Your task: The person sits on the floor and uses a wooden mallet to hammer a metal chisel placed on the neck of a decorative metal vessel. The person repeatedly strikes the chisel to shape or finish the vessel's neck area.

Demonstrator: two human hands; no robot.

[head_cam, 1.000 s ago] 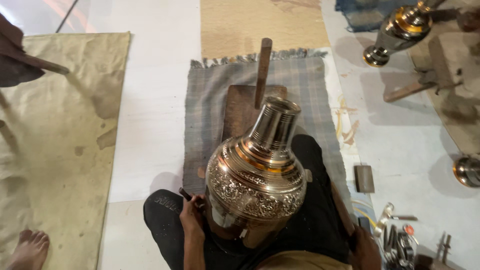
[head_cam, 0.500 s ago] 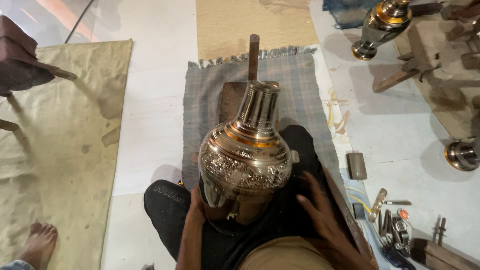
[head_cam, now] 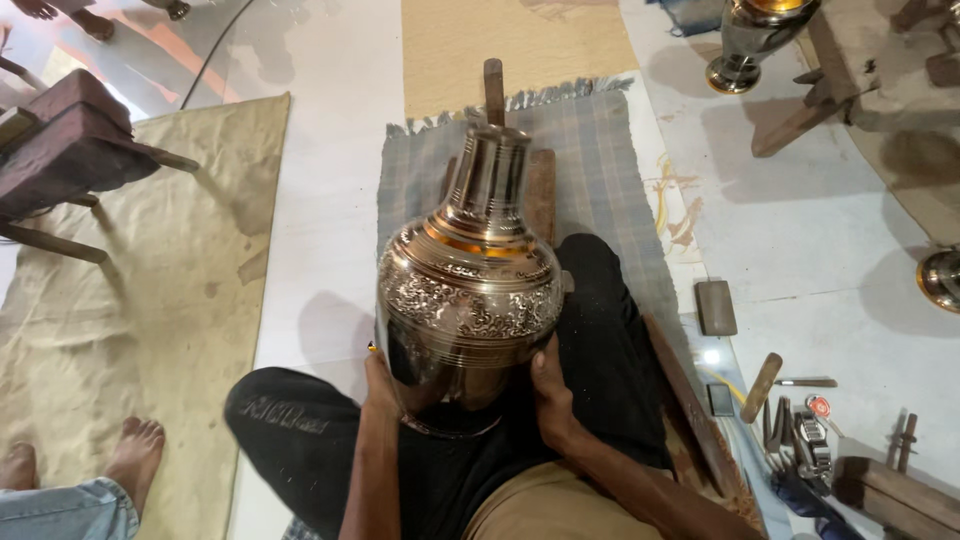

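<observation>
both hands, left hand (head_cam: 382, 378) and right hand (head_cam: 549, 385), grasp a polished, engraved, bulbous metal vase (head_cam: 470, 280) over a grey woven mat (head_cam: 600, 170).

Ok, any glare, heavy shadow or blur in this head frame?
Head view: sharp overall; bright highlights streak the polished metal vase, yet its engraved band stays readable. Left hand and right hand sit in the vase's shade, dim but visible. A small glare spot on the floor.

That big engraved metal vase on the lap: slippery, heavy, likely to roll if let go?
Probably slippery: the vase is polished to a mirror shine, though its engraved band may give some grip. Likely heavy, since both hands, left and right, brace its base. Its round belly lies tilted on the lap, so it could roll sideways.
</observation>
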